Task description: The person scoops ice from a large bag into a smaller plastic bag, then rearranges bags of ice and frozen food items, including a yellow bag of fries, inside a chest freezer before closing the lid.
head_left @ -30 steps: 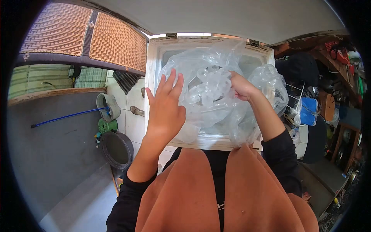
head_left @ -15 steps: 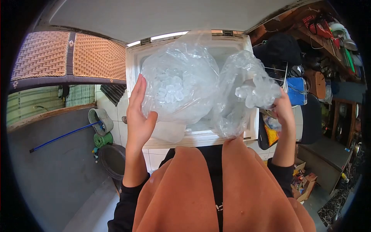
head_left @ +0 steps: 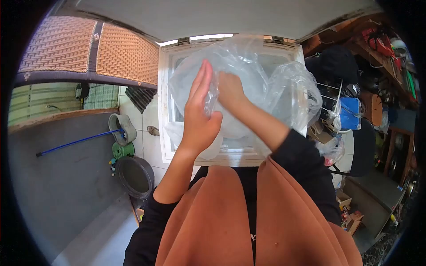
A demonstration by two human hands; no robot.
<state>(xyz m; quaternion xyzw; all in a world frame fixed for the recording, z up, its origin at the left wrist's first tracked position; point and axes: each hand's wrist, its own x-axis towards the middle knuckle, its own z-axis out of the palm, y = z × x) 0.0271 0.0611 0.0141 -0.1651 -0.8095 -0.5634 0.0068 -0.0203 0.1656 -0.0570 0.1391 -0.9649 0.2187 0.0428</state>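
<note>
A large clear plastic bag [head_left: 250, 84] lies in the open top of a white chest freezer [head_left: 266, 162]. My left hand [head_left: 202, 113] is upright against the bag's left part, its fingers stretched out and the thumb apart. My right hand [head_left: 230, 88] reaches across into the bag, beside my left fingers. Its fingertips and anything they hold are hidden. Another clear bag [head_left: 295, 93] is bunched at the freezer's right side. The ice seen earlier is now hidden.
The raised lid [head_left: 222, 17] spans the top of the view. Woven panels [head_left: 128, 53] stand at the left, above a dark round tub [head_left: 135, 177]. A blue bag [head_left: 350, 113] hangs on a wire rack at the right.
My right hand has moved left from the right-hand bag, where it was by a clump of ice, into the large bag. My left hand has shifted right and pushed the bag's side inward.
</note>
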